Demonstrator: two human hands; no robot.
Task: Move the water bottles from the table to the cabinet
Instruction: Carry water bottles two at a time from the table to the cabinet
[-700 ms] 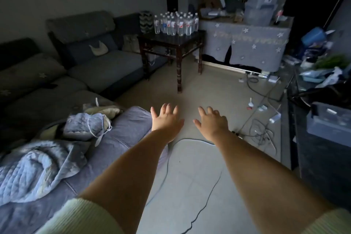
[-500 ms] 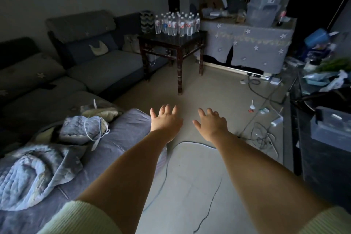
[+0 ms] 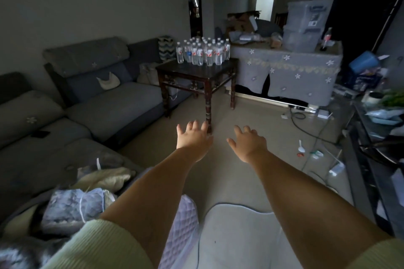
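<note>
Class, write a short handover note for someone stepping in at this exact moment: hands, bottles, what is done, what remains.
Left hand: open, fingers spread, holding nothing.
Right hand: open, also holding nothing.
Water bottles: all clustered upright on the dark wooden table, across the floor from the hands.
Done: no bottle is in hand yet.
Left: walk to the table, pick up the bottles and carry them to the cabinet.

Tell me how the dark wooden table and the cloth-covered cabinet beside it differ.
The dark wooden table stands on bare carved legs; the cabinet is draped in grey flowered cloth. The table carries only the upright water bottles; the cabinet holds stacked clear storage bins and clutter. The cabinet looks wider. Both stand on the floor.
</note>
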